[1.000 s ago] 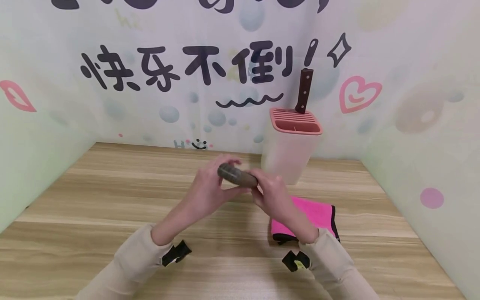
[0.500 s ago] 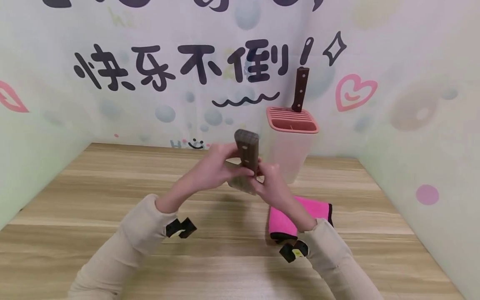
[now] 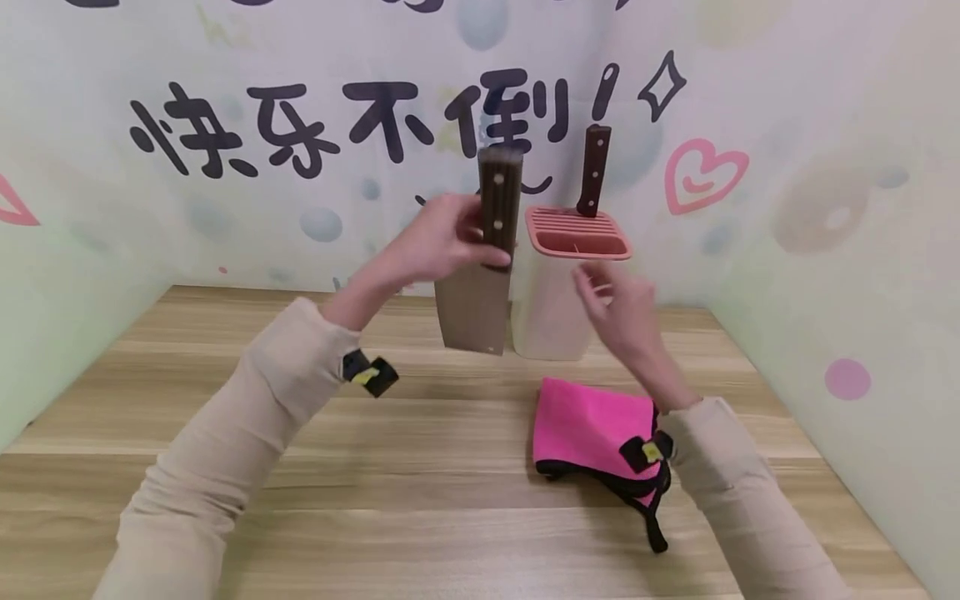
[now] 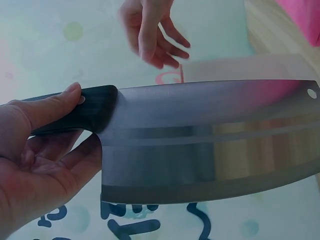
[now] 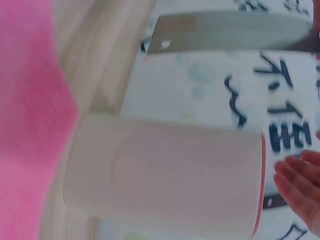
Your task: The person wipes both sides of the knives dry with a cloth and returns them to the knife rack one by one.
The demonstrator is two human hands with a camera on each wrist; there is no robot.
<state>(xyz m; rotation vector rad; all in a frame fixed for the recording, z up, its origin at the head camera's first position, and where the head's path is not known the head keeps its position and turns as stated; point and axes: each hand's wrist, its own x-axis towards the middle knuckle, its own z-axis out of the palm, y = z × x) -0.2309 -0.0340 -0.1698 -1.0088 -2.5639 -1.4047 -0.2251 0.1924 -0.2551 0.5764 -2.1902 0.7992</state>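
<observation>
My left hand (image 3: 435,242) grips a cleaver (image 3: 474,308) by its dark riveted handle, thumb along one side. The broad blade hangs down, raised above the table just left of the knife holder. In the left wrist view the whole steel blade (image 4: 210,145) shows, with a small hole at its far corner. The white knife holder (image 3: 551,317) has a pink slotted top, and another knife (image 3: 595,171) stands in it, handle up. My right hand (image 3: 622,312) is in front of the holder's right side, holding nothing, fingers loosely bent.
A folded pink cloth (image 3: 592,429) with black edging lies on the wood-grain table (image 3: 397,500), in front of the holder and below the right forearm. A printed backdrop (image 3: 285,242) rises behind the table, and pale walls stand at both sides.
Both hands were on the cleaver; the right has let go and moved right. The left has raised the cleaver, which turned from handle toward the camera to handle up, blade down.
</observation>
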